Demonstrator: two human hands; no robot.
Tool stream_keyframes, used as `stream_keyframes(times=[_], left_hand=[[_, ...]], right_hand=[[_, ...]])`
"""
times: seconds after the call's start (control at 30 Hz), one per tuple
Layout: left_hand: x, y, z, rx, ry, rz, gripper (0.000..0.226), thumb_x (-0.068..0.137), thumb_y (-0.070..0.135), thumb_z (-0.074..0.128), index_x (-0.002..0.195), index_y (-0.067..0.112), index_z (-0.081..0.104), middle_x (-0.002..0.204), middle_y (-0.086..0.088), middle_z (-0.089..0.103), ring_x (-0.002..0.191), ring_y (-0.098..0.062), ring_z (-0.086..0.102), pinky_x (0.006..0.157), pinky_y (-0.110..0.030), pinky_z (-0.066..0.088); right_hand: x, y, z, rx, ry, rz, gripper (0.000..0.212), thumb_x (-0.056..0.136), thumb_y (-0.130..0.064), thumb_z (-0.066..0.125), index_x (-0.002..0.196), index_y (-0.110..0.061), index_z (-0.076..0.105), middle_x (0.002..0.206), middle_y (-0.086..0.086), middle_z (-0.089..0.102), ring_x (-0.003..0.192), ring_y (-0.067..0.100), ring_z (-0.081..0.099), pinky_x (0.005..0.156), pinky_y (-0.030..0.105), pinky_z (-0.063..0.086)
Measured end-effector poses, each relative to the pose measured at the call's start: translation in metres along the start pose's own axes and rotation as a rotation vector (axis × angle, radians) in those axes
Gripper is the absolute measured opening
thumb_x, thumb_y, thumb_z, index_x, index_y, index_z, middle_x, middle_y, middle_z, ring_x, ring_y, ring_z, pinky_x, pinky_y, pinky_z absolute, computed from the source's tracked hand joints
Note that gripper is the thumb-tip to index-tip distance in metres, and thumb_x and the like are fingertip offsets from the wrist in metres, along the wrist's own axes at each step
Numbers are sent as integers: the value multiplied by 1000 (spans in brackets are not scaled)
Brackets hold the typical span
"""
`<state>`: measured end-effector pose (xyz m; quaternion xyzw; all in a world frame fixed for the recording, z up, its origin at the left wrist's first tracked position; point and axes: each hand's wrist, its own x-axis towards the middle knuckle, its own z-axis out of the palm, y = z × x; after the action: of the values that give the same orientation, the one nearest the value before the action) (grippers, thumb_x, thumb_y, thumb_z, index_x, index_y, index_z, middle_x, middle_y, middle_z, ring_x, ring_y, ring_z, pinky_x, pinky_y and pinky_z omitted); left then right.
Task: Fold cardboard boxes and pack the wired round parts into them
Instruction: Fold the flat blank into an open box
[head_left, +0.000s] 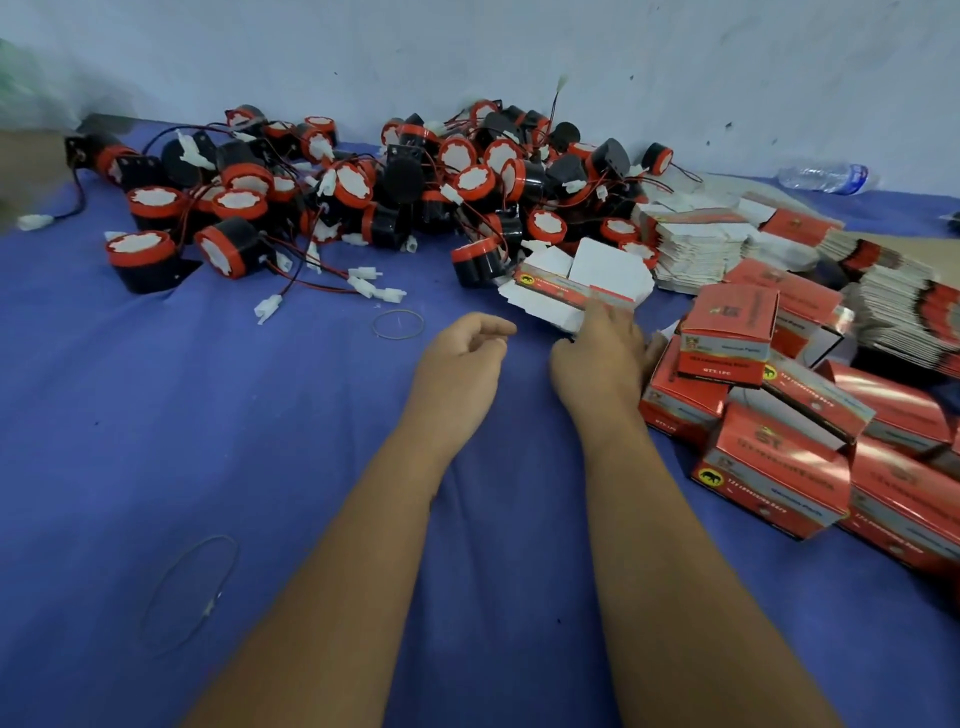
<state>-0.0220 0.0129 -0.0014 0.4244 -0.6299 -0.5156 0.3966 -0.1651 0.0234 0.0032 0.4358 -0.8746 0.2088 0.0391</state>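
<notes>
A heap of round black-and-red parts (363, 182) with red-black wires and white plugs lies across the far side of the blue cloth. An unfolded red-and-white box (582, 283) with its white flaps up sits in front of the heap. My right hand (597, 353) holds this box at its near edge, fingers curled on the cardboard. My left hand (460, 358) hovers just left of it, fingers loosely curled, holding nothing. Several folded red boxes (763, 431) are piled to the right.
Stacks of flat box blanks (711, 244) lie at the back right. A rubber band (398, 325) rests ahead of my left hand, a thin wire loop (192, 587) lies at the near left. A plastic bottle (826, 176) lies by the wall.
</notes>
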Motion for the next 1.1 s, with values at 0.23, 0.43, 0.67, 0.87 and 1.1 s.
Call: stream_keyframes(times=[0.23,0.43,0.67,0.87,1.1], left_hand=[[3,-4,-1,-4,33,3,25,98,17,49,110,34,63,108,21,61,104,4,57,76,-13,42],[7,3,-6,-363,173,-114,20,103,24,44,122,28,49,101,9,62,96,-11,65,89,-31,56],[11,-2,-42,-723,200,-224,19,100,27,52,92,10,54,79,-6,54,81,-21,56,66,-30,52],[10,3,-46,-500,345,-187,8,97,16,55,98,20,62,94,-3,69,69,-15,68,51,-22,53],[7,7,-30,-538,214,-249,6,98,27,52,103,25,54,84,2,68,58,-11,67,49,-24,53]], right_hand=[[-9,-13,0,-140,237,-202,21,93,-20,48,99,-16,68,102,5,66,102,27,55,101,42,24],[-29,-37,-5,41,557,-545,13,81,-13,60,70,-6,62,71,10,60,75,32,56,90,41,31],[-61,-77,5,350,462,-946,9,76,-3,64,66,-4,63,57,9,57,56,30,51,66,40,43],[-57,-72,4,93,215,-524,34,88,-31,50,115,-13,56,111,9,56,97,30,52,79,42,37],[-48,-62,-1,308,31,-343,29,98,-39,38,113,-20,53,92,4,66,80,28,55,66,35,36]])
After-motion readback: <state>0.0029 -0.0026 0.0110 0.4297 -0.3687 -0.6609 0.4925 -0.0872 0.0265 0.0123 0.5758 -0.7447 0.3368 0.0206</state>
